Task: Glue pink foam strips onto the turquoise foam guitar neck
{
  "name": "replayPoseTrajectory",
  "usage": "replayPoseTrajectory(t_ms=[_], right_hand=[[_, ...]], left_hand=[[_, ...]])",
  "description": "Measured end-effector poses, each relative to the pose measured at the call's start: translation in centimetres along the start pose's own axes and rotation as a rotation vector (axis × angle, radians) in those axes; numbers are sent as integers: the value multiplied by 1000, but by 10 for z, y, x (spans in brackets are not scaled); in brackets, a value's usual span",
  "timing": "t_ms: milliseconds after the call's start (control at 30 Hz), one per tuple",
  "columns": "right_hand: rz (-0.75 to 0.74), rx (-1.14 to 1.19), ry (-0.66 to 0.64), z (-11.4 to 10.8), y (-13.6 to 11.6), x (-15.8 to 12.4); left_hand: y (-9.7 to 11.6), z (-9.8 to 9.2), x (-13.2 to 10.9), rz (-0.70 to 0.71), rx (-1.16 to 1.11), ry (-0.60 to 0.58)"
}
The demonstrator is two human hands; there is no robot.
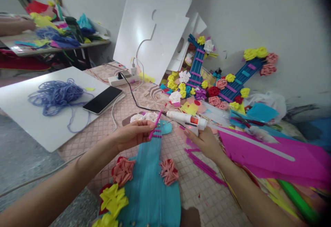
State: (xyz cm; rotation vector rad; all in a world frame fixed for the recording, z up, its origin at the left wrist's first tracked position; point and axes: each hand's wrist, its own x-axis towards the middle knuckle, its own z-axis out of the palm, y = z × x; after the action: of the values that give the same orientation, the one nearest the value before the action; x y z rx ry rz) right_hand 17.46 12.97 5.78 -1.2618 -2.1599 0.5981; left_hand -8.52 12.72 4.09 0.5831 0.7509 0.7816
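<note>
My left hand [139,132] pinches a thin magenta strip [155,125], which stands tilted above the neck of a teal guitar-shaped craft piece [150,171]. Wrapped round the handle of a white hot glue gun [183,118] is my right hand [203,139]; the gun's nozzle points left, towards the strip, and a long glue stick [253,142] juts from its back. On the guitar piece sit pink rosettes [169,171] and yellow rosettes [113,199], with white ones [144,117] at the head. A few short magenta bars cross its neck, partly behind my left hand.
Loose magenta strips [204,168] lie right of the guitar piece, near magenta sheets [271,158]. Two blue flowered guitars [198,63] lean at the back. A phone [102,100] and purple yarn [55,96] rest on a white board at left. Cords run from a power strip [124,78].
</note>
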Motion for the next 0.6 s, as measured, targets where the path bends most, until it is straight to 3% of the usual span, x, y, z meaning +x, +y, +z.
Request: replayPoseTrajectory(t_ms=[433,600], right_hand=[[-26,8,-8,0,-1,-5],[3,47,-100,0,-2,-15]], left_hand=[[1,0,0,17,18,-15],[4,4,1,37,21,-3]])
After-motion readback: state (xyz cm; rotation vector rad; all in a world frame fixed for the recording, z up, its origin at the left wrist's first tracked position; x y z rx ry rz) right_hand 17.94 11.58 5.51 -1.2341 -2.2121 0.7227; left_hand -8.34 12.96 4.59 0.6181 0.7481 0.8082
